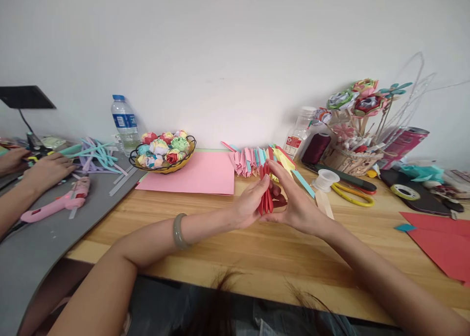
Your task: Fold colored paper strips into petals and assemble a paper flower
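Red folded paper [266, 203], pleated into several narrow layers, stands upright between my two hands above the wooden table. My left hand [248, 205], below a wrist with a grey-green bangle [178, 231], pinches the paper from the left with the thumb along it. From the right, my right hand [299, 206] curves round the same paper, index finger at its top and thumb near its lower end. Some fingertips are hidden behind the paper. Just beyond the hands lies a row of folded pink, blue and yellow paper pieces [247, 161].
Pink paper sheets [191, 177] lie beside a basket [165, 168] of paper flowers. Yellow-handled scissors [354, 195], a white spool [326, 179] and red paper [440, 243] are to the right. At left, another person's hands [49, 172] work near a pink glue gun [60, 204].
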`<state>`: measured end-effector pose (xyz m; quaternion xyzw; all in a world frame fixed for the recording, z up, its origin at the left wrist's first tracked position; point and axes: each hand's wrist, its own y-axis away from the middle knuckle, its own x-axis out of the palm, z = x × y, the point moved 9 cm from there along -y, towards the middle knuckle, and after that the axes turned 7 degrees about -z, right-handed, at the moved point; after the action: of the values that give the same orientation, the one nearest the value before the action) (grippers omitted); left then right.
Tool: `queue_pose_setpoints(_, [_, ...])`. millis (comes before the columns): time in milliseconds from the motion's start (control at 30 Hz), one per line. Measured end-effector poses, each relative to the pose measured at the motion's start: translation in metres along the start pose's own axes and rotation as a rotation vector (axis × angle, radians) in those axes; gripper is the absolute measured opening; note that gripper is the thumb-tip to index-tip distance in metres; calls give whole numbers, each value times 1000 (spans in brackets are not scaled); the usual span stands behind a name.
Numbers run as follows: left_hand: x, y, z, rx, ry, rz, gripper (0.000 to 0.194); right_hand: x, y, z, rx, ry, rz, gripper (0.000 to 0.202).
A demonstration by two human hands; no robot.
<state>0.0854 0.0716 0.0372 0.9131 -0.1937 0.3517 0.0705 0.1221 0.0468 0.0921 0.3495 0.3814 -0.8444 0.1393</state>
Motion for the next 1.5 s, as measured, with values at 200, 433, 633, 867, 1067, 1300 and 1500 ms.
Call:
queue_pose_setpoints(200, [6,2,5,-49,-49,93,42,2,2,-1,29,17,-21,107])
queue_pose_setpoints(433, [11,2,1,-27,-12,118,38,5,1,-1,124,-110,-1,108])
queue_pose_setpoints(633, [16,4,0,-29,-37,159,40,5,1,-1,149,-142,-26,108])
queue_pose_setpoints(867, [18,4,1,-61,-35,209,41,5,4,-3,162,-228,-16,115])
queue_pose_setpoints(1067, [31,14,0,-166,-80,329,38,-10,4,-38,346,-637,-95,60])
queue_pose_setpoints(1300, [39,24,9,-277,-160,413,39,-10,2,-53,499,-764,-116,29])
queue_pose_setpoints(1500, [33,22,12,-331,-150,375,36,-11,3,-62,552,-876,-242,19])
